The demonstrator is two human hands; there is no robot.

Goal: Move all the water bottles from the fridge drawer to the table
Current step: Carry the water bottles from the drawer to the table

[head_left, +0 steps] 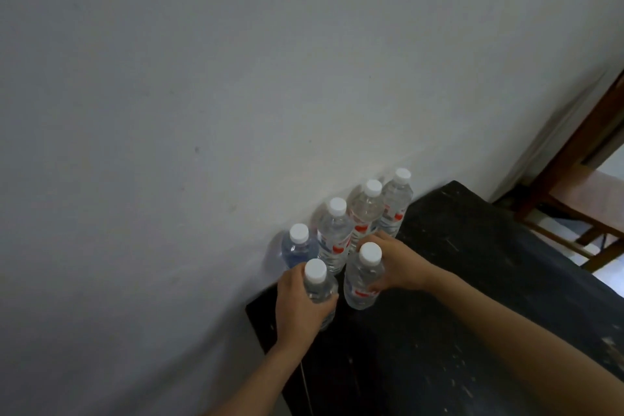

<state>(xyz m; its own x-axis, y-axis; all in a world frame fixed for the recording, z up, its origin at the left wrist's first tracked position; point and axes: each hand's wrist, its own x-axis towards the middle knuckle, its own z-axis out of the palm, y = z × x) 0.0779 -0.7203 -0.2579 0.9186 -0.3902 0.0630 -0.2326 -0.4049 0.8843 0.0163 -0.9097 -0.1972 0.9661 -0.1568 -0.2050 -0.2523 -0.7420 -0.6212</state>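
Closest to the lens: a bare right forearm (pixel 506 324) slanting in from the lower right, and a bare left forearm (pixel 256 378) rising from the bottom edge.

Behind everything and filling most of the view, a plain pale grey wall (pixel 202 78). Set against it, a black table (pixel 472 280) with a scuffed, speckled top. Past the table's far end, at the right edge, a brown wooden chair (pixel 570 186) on a light floor (pixel 607 277).

On the table, all upright, six clear plastic water bottles with white caps. Four in a row along the wall:
- blue-tinted bottle (pixel 299 248) at the near end
- second bottle (pixel 334 233), red on its label
- third bottle (pixel 366 209), red on its label
- far bottle (pixel 396 199), red on its label, last in line

In front of that row, two more, just beside each other.

Left hand (pixel 297 307) wrapped round the near-left bottle (pixel 319 287), fingers curled about its body just below the cap. Contact between its base and the tabletop unclear.

Right hand (pixel 398 267) curled round the near-right bottle (pixel 361 280), gripping its upper body from the right side, red label showing below the fingers. Back of this hand close to the row behind.
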